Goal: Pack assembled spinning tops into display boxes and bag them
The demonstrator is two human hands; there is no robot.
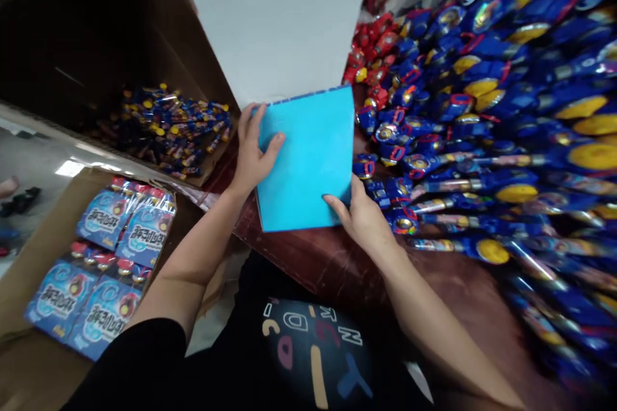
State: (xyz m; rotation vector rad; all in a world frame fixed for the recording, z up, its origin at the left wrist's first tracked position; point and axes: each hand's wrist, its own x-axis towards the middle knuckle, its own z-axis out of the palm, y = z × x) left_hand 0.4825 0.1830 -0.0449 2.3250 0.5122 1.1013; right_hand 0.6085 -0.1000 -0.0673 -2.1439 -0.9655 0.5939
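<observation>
Grey floor (22, 144) shows at far left. Glossy dark-red desk (332, 257) before me. Large open brown cardboard carton (193, 51) at left; smaller open brown carton (43, 234) below it. Bright-blue, flat-faced cardboard box (308, 160) sits over the desk, between my left hand (253, 157) and right hand (365, 213). Left hand pinches its left edge; right hand pinches its right edge, nearer me. Small blue-and-yellow plastic toys (475, 248) heaped right, blurred.
</observation>
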